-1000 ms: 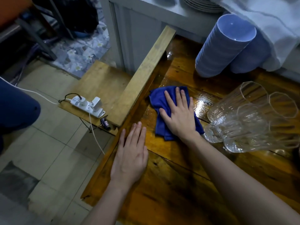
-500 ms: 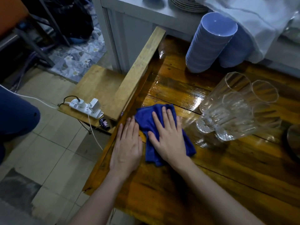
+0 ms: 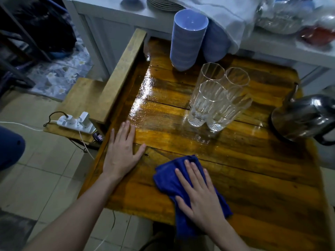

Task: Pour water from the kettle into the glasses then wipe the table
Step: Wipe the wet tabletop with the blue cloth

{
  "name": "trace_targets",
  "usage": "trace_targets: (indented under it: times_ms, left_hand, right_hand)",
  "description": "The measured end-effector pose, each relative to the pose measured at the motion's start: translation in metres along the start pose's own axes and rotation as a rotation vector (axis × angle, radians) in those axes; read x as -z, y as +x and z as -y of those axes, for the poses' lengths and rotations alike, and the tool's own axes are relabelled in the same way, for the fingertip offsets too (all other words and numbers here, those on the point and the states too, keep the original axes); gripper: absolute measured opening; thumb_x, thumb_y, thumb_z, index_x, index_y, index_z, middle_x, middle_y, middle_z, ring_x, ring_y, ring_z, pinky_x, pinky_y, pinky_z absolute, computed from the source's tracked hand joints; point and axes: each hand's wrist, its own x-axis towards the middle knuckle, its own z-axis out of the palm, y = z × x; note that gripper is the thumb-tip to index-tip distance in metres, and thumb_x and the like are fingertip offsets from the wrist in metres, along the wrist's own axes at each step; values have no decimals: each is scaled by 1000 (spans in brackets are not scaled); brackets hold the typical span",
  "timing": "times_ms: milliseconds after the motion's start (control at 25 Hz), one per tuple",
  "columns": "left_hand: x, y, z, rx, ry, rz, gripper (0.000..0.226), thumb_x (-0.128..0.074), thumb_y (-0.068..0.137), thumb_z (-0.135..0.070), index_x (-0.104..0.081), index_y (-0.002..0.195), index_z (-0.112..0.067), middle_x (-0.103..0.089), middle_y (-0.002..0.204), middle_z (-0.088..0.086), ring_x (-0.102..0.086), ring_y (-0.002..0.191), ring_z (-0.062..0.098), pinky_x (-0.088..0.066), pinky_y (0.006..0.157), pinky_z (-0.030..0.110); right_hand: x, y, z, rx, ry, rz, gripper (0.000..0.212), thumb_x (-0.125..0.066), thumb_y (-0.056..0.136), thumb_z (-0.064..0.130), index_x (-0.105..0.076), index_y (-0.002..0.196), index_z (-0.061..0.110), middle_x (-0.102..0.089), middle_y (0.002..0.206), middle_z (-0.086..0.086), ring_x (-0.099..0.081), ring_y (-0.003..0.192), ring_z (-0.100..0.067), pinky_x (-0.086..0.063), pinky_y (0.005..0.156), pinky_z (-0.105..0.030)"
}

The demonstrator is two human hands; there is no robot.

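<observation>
My right hand [image 3: 201,198] lies flat with straight fingers on a blue cloth [image 3: 168,178] and presses it onto the wooden table [image 3: 262,178] near its front edge. Flat on the table's left edge, palm down and holding nothing, rests my left hand [image 3: 122,151]. Several clear ribbed glasses [image 3: 215,98] stand clustered at the table's middle. A steel kettle [image 3: 304,118] stands at the right edge. The far left part of the tabletop shines wet.
Two stacks of blue bowls [image 3: 188,37] stand at the table's back by a white counter with plates and a white cloth [image 3: 215,17]. A wooden bench [image 3: 87,104] with a white power strip [image 3: 76,122] stands left of the table. Tiled floor lies below.
My right hand has slid the blue cloth toward me and to the right, from the left middle of the table to its front edge. My left hand stays on the left edge.
</observation>
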Motion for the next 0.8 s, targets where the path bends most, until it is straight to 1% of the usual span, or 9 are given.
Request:
trace_targets:
  times_ms: [120, 240, 360, 480, 560, 680, 800]
  left_hand:
    - [4, -7, -5, -91, -6, -13, 67, -28, 98, -51, -27, 151, -10, -24, 160, 9, -17, 149, 19, -10, 123, 43]
    - [0, -41, -21, -112, -12, -15, 59, -27, 101, -41, -26, 151, -10, -22, 160, 9, -16, 150, 20, -13, 122, 44]
    - [-9, -86, -39, -199, -17, 4, 58, -29, 101, -40, -25, 152, -11, -19, 161, 7, -15, 150, 20, -16, 120, 45]
    - [-9, -89, -39, -224, -40, 2, 57, -31, 101, -41, -27, 151, -14, -22, 161, 5, -17, 150, 17, -19, 120, 44]
    - [-7, -87, -38, -216, -61, 4, 56, -34, 101, -40, -29, 150, -16, -24, 160, 4, -17, 150, 15, -19, 121, 44]
    - [-7, -89, -38, -230, -94, -1, 54, -38, 99, -38, -33, 149, -17, -28, 158, 3, -20, 149, 15, -19, 121, 44]
    - [-7, -89, -37, -252, -116, -18, 52, -40, 98, -37, -37, 146, -17, -33, 156, 3, -24, 147, 16, -20, 121, 43]
  right_hand:
    - [5, -33, -46, -115, -21, 11, 69, -20, 96, 63, -6, 156, 33, 2, 166, 1, -1, 153, -18, -7, 119, -47]
    - [10, -42, -74, -279, 7, 9, 69, -17, 96, 63, -6, 156, 32, 5, 166, 0, 2, 153, -17, -9, 121, -49]
    - [7, -27, -69, -397, 28, -40, 70, -17, 95, 61, -13, 156, 27, -1, 166, -6, -1, 153, -22, -11, 121, -54]
    - [8, 4, -47, -474, 48, -88, 74, -18, 94, 62, -16, 156, 21, -3, 165, -10, -3, 152, -27, -11, 120, -57]
    - [8, 24, -24, -433, 40, -88, 77, -20, 94, 64, -14, 157, 20, -2, 165, -12, -1, 152, -28, -9, 121, -56]
    - [6, 45, 21, -289, 33, -86, 79, -22, 94, 66, -12, 157, 20, -2, 165, -13, 2, 152, -28, -8, 122, -55]
    - [0, 43, 43, -224, 63, -90, 77, -25, 95, 65, -13, 157, 21, -2, 165, -11, 3, 152, -26, -6, 122, -51]
